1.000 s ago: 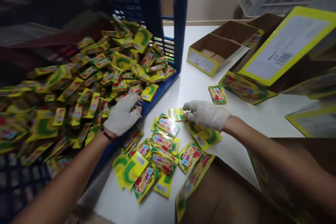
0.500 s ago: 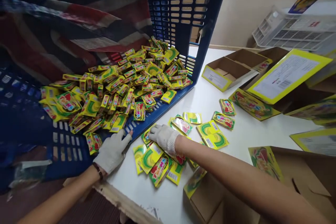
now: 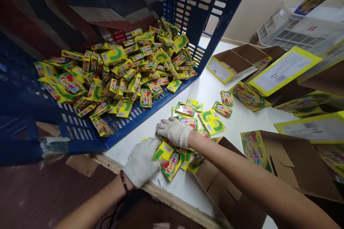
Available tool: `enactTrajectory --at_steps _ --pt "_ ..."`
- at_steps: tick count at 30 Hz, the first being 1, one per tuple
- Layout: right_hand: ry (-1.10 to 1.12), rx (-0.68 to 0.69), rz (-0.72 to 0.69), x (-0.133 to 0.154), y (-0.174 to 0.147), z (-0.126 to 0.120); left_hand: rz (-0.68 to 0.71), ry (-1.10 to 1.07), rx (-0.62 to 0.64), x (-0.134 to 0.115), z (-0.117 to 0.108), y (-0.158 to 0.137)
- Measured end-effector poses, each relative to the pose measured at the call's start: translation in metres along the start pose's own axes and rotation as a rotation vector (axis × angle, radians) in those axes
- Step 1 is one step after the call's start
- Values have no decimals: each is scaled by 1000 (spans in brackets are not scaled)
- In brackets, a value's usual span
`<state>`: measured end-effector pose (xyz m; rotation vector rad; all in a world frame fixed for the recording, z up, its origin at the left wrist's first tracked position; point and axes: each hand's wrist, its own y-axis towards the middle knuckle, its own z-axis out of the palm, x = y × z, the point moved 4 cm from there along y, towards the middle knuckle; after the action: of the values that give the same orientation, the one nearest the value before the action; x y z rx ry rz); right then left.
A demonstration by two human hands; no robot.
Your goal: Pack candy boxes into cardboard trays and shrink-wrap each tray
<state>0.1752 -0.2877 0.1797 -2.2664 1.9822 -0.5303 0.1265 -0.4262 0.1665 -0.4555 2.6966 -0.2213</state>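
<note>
My left hand, in a white glove with bare fingertips, lies against the near-left side of a loose pile of small yellow-and-green boxes. Its thumb is spread away from the fingers and touches the front boxes. My right hand, gloved the same way, rests palm down over the pile, fingers stretched out to the left. What lies beneath that palm is hidden. Beyond it, more boxes lie on the white table. The tipped blue crate holds a heap of the same boxes.
Open cardboard cartons with yellow printed panels stand on the right, one under my right forearm. Farther back are another open carton and a white plastic basket. The table's wooden edge runs near my left wrist.
My left hand has left the crate's lip and moved right to the pile. My right hand stays over the boxes, which are now bunched closer together. The view has shifted slightly.
</note>
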Motion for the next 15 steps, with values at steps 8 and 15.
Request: enactTrajectory --at_steps 8,15 --pt "-76 -87 229 -5 11 8 -323 -921 -254 29 46 -31" --pt "698 -502 494 -7 -37 1 -492 -2157 8 21 44 -25"
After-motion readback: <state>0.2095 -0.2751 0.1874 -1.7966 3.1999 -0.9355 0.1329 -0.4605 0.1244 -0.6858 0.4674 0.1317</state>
